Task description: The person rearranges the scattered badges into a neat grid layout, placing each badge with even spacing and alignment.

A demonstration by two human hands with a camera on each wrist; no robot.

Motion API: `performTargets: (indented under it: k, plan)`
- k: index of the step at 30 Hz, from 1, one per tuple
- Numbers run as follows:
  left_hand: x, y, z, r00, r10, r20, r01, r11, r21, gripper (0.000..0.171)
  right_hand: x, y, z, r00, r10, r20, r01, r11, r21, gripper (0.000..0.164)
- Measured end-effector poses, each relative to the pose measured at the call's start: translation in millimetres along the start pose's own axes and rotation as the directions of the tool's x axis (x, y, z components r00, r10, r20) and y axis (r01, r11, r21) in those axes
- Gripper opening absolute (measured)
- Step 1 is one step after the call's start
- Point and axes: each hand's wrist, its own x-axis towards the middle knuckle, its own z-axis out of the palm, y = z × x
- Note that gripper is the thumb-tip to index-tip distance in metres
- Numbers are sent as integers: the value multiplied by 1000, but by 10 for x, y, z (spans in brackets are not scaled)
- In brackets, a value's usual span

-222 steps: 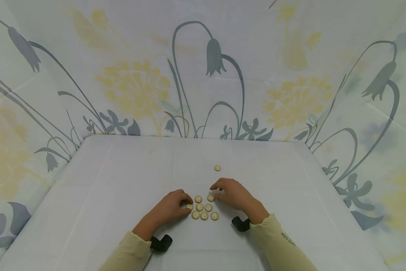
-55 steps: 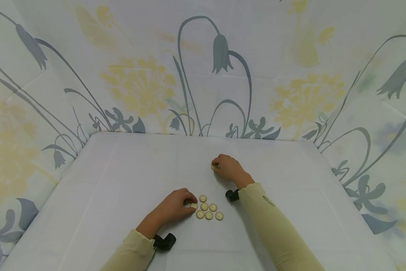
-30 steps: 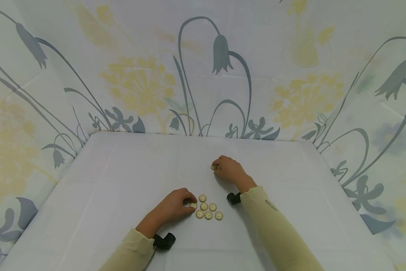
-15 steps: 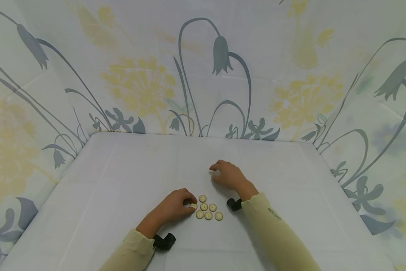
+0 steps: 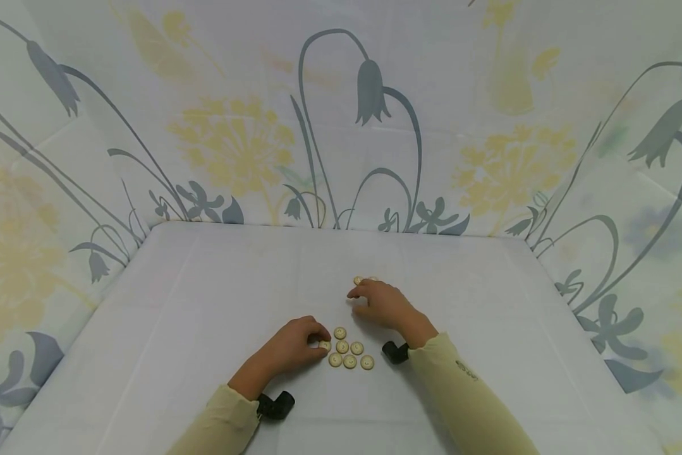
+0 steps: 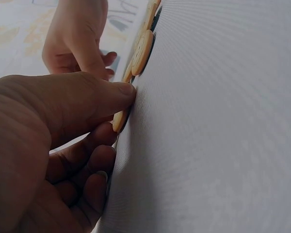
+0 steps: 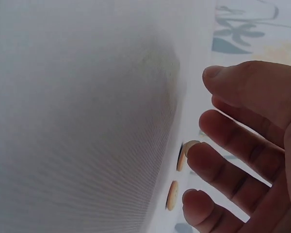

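Observation:
Several round cream buttons [image 5: 342, 347] lie flat in a loose cluster on the white tabletop. My left hand [image 5: 286, 346] pinches the leftmost button [image 5: 325, 345] of that cluster between thumb and index finger; in the left wrist view this button [image 6: 119, 120] shows edge-on under the thumb. Farther back lie two buttons side by side, the left one [image 5: 358, 280] and the right one [image 5: 373, 278], the latter partly hidden by my right hand [image 5: 387, 306]. That hand hovers just in front of the pair, thumb and fingers apart, holding nothing. Both far buttons [image 7: 172, 195] appear beyond its fingertips in the right wrist view.
A white cloth covers the table [image 5: 215, 284]. Patterned fabric walls [image 5: 238, 133] with grey and yellow flowers rise at the back and both sides. Black wrist cameras [image 5: 277, 406] sit at both cuffs.
My right hand has moved the button from the cluster's back right to beside the lone far button, let go, and drawn back toward me. My left hand keeps its pinch on the leftmost button.

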Motion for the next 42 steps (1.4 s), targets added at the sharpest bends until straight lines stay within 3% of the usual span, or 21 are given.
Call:
performTargets:
  k: [11, 21, 42]
  plan:
    - [6, -10, 5, 1000, 3, -2, -3, 1000, 2, 15, -95, -108, 6, 994, -102, 41, 101, 995, 24, 27]
    - [10, -3, -2, 1000, 2, 8, -2, 1000, 9, 16, -134, -165, 21, 971, -217, 100, 219, 976, 0, 25]
    - [-10, 14, -39, 1000, 12, 5, -12, 1000, -6, 17, -135, -242, 50, 935, -310, 173, 314, 949, 2, 25]
